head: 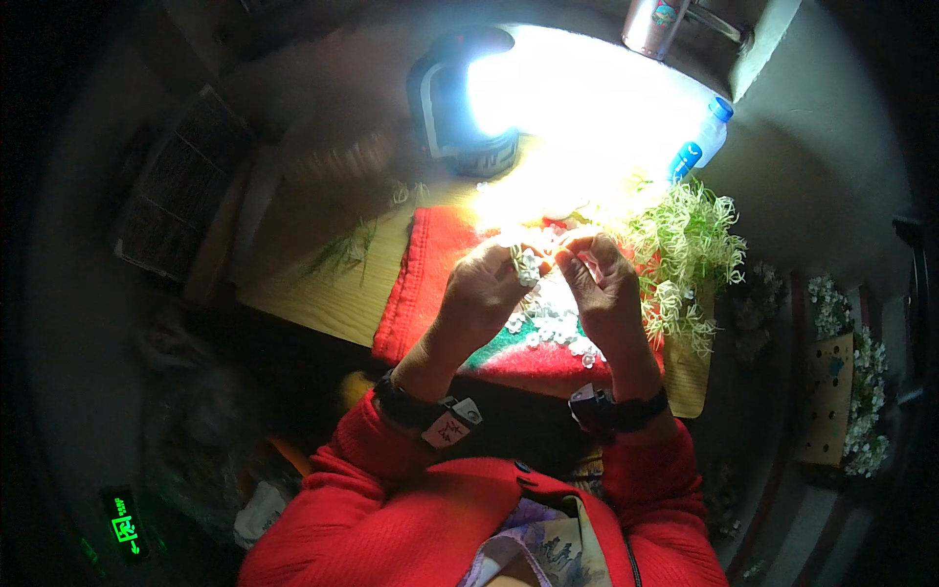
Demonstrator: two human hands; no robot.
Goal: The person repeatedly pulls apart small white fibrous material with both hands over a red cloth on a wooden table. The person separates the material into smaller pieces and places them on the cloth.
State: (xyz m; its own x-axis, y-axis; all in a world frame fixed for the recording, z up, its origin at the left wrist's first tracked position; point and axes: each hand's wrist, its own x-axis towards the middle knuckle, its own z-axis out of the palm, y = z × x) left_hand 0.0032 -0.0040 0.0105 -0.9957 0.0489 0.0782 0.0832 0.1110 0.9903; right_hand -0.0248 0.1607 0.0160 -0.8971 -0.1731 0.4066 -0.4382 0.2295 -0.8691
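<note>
My left hand [478, 290] is closed around a small cluster of white artificial flowers [527, 267], which shows between thumb and fingers. Close by, thumb and fingertips of my right hand [603, 286] are pinched together near the cluster. Strong glare hides whatever may lie between them. Beneath both hands a red cloth [406, 308] with a green patch covers part of the wooden table [330, 304]. Loose white flowers [556, 326] are scattered on the cloth below my hands. To the right of my right hand lies a heap of pale green artificial sprigs [686, 242].
A bright lamp [440, 117] stands at the back and washes out the table behind my hands. A blue-capped bottle [708, 136] and a tumbler [655, 28] are at back right. Thin green sprigs [359, 246] lie left. Right of the table, a perforated box [825, 400] adjoins white flowers [869, 414].
</note>
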